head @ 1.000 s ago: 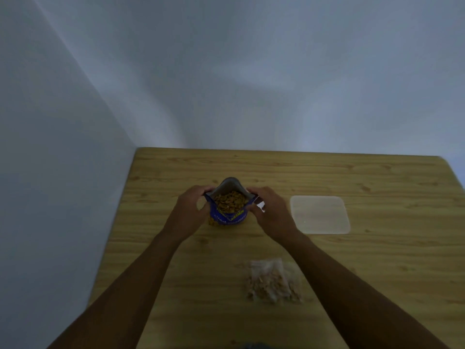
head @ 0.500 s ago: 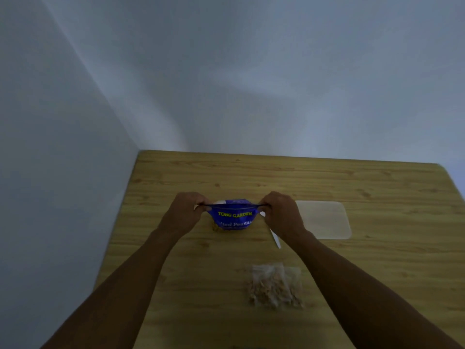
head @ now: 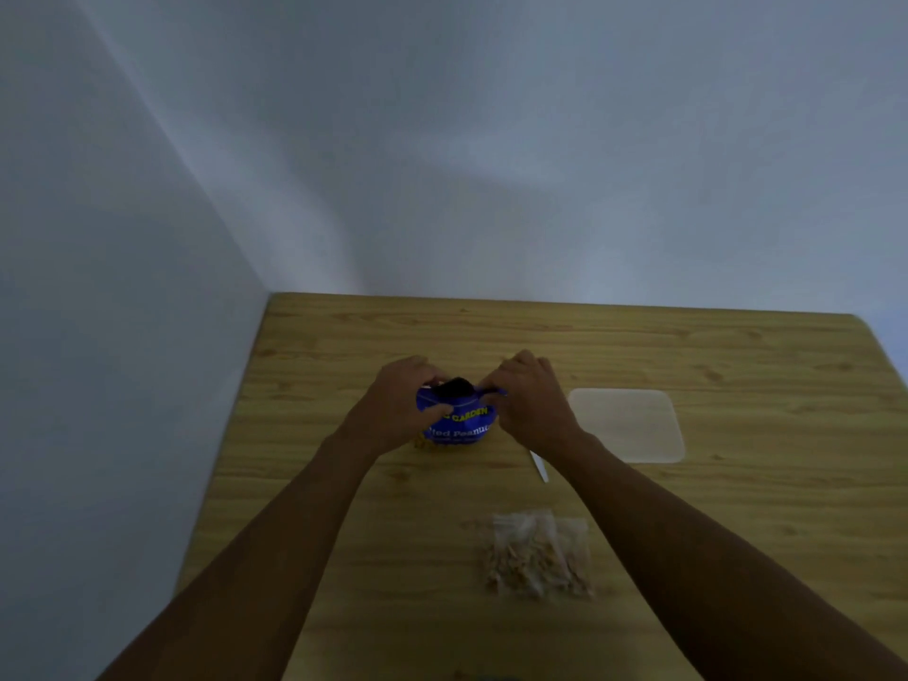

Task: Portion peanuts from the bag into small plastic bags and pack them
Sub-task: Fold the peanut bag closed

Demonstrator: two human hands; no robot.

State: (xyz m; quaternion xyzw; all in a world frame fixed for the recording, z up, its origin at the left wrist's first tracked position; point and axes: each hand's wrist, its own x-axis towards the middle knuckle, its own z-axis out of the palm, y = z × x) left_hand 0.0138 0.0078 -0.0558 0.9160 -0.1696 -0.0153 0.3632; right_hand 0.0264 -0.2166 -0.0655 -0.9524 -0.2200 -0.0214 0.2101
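1. Bag of peanuts (head: 457,425), blue with yellow and white lettering, stands upright on the wooden table (head: 737,508), roughly midway across it.
2. Its mouth is drawn nearly closed, and only a dark gap shows at the top between the two hands.
3. The left hand (head: 400,407) grips the top left corner of the bag of peanuts, with its fingers curled over the rim.
4. The right hand (head: 533,400) pinches the top right corner in the same way, its knuckles turned toward the far wall (head: 540,164).
5. Nearer the person and a little to the right, a small plastic bag (head: 538,557) lies flat on the wood. It holds a portion of peanuts and is well apart from both hands.
6. A thin white stick (head: 539,466) lies on the table just beside the right wrist, its upper end hidden beneath it. I cannot tell what it is.
7. To the right of the right hand sits a flat, cloudy plastic rectangle (head: 629,425) with rounded corners, apart from the blue bag.
8. The table is set into a corner of pale walls, and the room is dim.
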